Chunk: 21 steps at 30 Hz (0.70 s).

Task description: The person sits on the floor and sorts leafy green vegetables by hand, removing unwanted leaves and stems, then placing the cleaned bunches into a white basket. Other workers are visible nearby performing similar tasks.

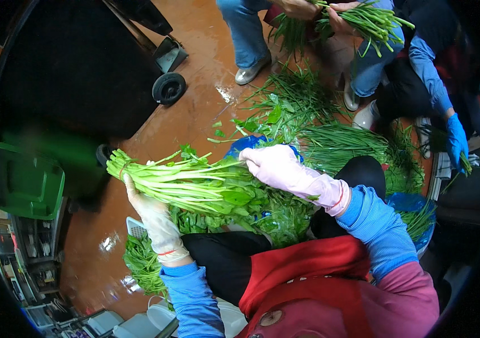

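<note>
My left hand [152, 217], in a pale glove with a red band at the wrist, is closed around a bunch of leafy greens [183, 183]. The bunch lies sideways, its pale green stem ends at the left and its leaves to the right, above my lap. My right hand [285, 169], gloved in pale pink, is closed in a pinch at the bunch's upper right side. A thin green stem seems to run into its fingertips. More loose leafy greens [290, 219] heap under and beside the bunch, and blue plastic [245, 145] shows behind my right hand.
Long thin green stalks [335, 146] cover the floor ahead. A person [245, 34] there holds a stalk bunch [372, 25]; a blue-gloved hand [457, 141] works at right. At left stand a wheeled black bin [76, 67] and a green lid [25, 183]. More greens [141, 265] lie by my left knee.
</note>
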Each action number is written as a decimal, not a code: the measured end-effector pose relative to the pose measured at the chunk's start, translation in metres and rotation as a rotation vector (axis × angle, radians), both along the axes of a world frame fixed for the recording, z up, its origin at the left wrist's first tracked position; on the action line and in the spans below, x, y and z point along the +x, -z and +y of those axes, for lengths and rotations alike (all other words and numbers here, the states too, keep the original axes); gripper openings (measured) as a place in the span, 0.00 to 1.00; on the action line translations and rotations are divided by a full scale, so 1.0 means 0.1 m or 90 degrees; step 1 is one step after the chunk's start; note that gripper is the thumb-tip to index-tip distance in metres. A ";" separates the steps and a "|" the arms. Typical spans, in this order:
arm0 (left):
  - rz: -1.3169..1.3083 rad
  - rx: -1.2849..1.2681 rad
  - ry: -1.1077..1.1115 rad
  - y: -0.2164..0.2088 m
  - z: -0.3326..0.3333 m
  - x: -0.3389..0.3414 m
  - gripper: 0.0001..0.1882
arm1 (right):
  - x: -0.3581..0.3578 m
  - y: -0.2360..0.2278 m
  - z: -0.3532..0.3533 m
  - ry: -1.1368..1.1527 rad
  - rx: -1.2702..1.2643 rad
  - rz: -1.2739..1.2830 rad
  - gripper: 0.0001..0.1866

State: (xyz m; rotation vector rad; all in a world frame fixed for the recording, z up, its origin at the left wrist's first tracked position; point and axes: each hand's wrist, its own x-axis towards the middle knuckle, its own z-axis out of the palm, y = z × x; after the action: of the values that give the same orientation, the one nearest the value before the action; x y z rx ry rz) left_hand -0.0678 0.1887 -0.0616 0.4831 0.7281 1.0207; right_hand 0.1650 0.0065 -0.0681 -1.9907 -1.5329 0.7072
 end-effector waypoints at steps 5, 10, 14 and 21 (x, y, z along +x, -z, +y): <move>0.002 0.006 -0.037 0.01 0.04 -0.05 0.23 | 0.04 -0.04 -0.06 -0.153 -0.119 0.006 0.14; -0.005 0.011 -0.056 0.03 0.07 -0.05 0.23 | 0.23 -0.15 -0.04 -0.189 -0.060 0.567 0.12; -0.025 -0.007 -0.050 0.03 0.10 -0.02 0.23 | 0.13 0.03 0.01 0.039 0.227 0.678 0.10; -0.046 0.014 -0.045 0.02 0.07 -0.02 0.23 | 0.29 -0.04 -0.06 0.101 0.215 0.647 0.17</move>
State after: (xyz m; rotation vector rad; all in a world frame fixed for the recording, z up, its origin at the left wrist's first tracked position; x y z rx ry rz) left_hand -0.0700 0.1953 -0.0635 0.4392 0.6746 1.1083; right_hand 0.1942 0.0008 -0.0644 -1.1524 -0.7880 1.0705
